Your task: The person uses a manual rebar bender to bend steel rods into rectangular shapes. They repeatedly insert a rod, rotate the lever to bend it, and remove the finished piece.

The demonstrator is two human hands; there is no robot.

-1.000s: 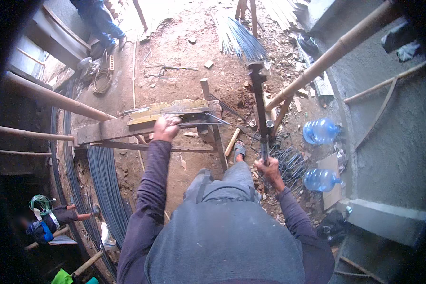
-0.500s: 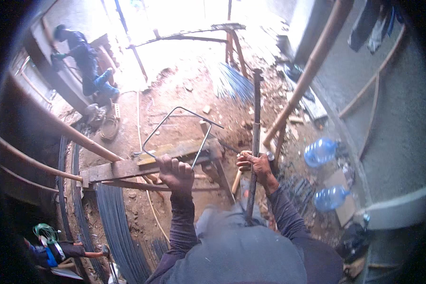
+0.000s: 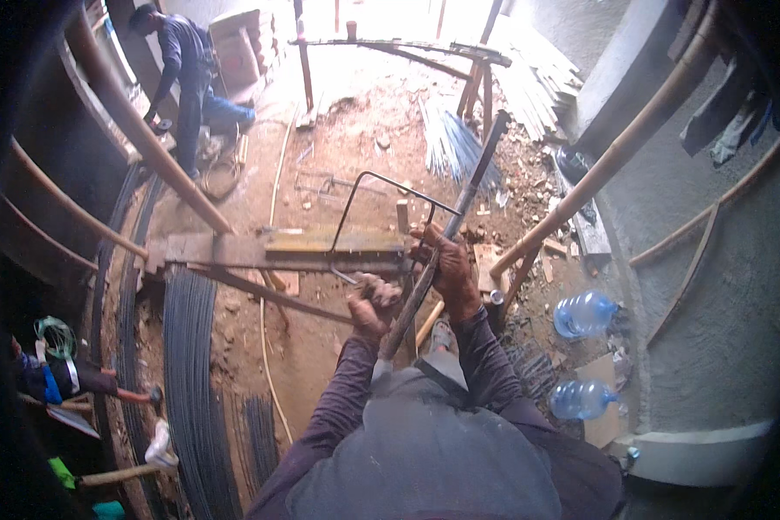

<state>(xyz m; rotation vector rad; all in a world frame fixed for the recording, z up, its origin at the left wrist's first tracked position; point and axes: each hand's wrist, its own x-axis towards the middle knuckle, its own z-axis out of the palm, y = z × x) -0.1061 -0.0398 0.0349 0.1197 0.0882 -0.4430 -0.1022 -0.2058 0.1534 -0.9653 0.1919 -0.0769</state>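
Before one bench: left hand grips one bent rod; right hand, one bar.

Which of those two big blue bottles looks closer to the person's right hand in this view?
The upper blue bottle. The lower blue bottle lies nearer the picture's bottom edge, farther from the right hand.

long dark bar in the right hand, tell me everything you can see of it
The long bar looks like metal: straight, narrow, darker toward its far end, greyer midway. It slants from the far right down toward the person's waist. The right hand grips it partway along; a bent rod overlaps it in view, contact unclear.
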